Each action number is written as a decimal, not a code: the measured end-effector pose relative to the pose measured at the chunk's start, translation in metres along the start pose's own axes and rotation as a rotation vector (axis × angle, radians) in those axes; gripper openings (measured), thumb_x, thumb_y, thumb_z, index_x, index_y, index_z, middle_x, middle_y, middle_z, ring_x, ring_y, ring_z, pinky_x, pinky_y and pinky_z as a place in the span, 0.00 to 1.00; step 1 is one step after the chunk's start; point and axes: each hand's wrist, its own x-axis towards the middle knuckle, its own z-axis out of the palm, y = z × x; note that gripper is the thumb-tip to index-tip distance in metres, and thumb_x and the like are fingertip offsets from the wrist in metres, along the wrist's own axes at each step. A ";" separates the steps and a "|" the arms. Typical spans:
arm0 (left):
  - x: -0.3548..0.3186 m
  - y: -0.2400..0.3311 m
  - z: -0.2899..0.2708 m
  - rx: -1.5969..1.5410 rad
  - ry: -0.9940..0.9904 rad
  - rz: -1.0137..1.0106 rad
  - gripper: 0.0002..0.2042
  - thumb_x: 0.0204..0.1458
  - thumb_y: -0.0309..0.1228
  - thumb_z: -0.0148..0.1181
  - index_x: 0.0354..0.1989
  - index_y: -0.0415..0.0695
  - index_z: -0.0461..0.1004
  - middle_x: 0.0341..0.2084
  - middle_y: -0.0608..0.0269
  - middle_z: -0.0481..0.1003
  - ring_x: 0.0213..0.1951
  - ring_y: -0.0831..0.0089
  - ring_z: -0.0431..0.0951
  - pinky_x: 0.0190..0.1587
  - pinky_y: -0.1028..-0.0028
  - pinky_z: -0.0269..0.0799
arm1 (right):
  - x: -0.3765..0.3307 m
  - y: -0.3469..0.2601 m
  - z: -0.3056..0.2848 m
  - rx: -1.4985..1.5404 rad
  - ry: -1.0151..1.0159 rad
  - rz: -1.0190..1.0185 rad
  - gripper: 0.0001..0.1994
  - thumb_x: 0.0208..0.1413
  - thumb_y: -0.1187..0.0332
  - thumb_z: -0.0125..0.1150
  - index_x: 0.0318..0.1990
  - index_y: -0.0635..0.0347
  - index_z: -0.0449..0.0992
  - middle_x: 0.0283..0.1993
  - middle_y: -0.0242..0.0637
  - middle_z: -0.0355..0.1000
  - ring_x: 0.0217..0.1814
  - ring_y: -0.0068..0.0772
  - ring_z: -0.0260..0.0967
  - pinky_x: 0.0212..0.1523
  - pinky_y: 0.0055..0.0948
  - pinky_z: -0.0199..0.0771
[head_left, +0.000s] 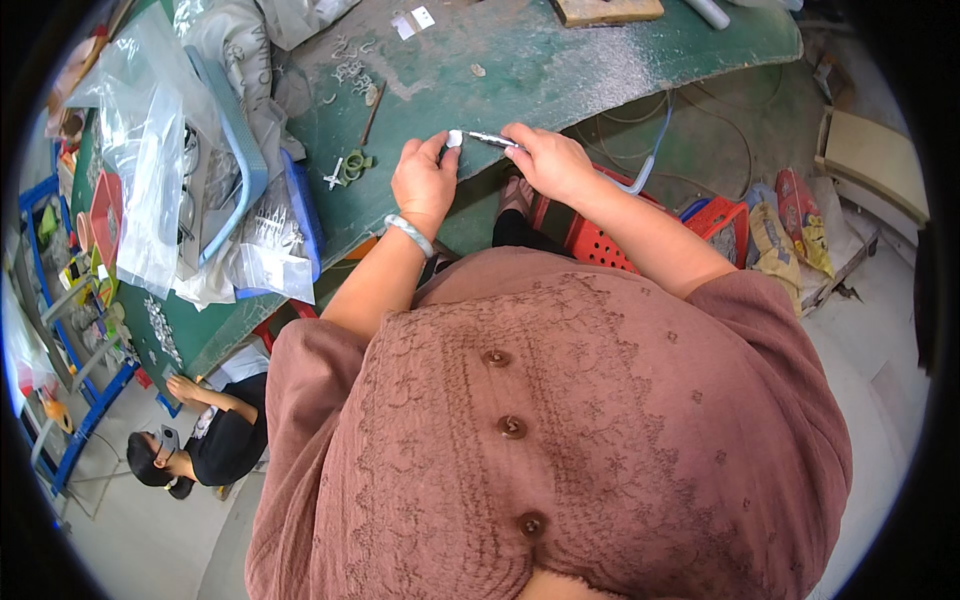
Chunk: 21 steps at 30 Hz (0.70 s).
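My left hand (pixel 424 182), with a pale bangle on its wrist, is closed in a pinch on a small white piece (pixel 454 138) near the table's edge. A slim silver-and-dark pen-shaped tool (pixel 490 139) is gripped in my right hand (pixel 552 162). Its tip points left and reaches close to the white piece; I cannot tell whether they touch. Left of my left hand, green rings (pixel 354 166) lie beside a small white cross-shaped part (pixel 333 176). A thin brown stick (pixel 373 114) rests beyond them.
Small curved grey pieces (pixel 350 66) lie scattered on the green table (pixel 440 85). Blue baskets (pixel 232 130) and plastic bags (pixel 140 190) crowd the left. A blue hose (pixel 650 165) hangs by a red crate (pixel 598 238) at right. Another person (pixel 215 440) works at the lower left.
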 end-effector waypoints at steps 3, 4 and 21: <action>0.002 0.000 0.004 0.004 0.007 -0.007 0.10 0.43 0.35 0.62 0.35 0.49 0.79 0.20 0.63 0.69 0.25 0.65 0.71 0.30 0.69 0.67 | -0.002 -0.002 0.002 -0.047 0.032 -0.026 0.10 0.53 0.62 0.52 0.41 0.51 0.69 0.28 0.42 0.71 0.31 0.49 0.71 0.31 0.45 0.69; 0.002 0.000 0.004 0.002 -0.015 -0.033 0.10 0.44 0.35 0.61 0.35 0.49 0.79 0.23 0.62 0.70 0.27 0.63 0.72 0.32 0.68 0.68 | -0.002 -0.002 0.002 -0.046 0.041 -0.031 0.09 0.53 0.62 0.52 0.41 0.51 0.69 0.28 0.42 0.71 0.31 0.49 0.71 0.31 0.45 0.69; 0.008 -0.002 0.006 -0.066 -0.011 -0.021 0.09 0.40 0.32 0.64 0.31 0.45 0.79 0.18 0.61 0.69 0.22 0.67 0.70 0.29 0.70 0.68 | -0.002 -0.006 0.002 -0.085 0.053 -0.015 0.08 0.52 0.63 0.52 0.37 0.52 0.70 0.27 0.43 0.71 0.30 0.48 0.71 0.29 0.45 0.69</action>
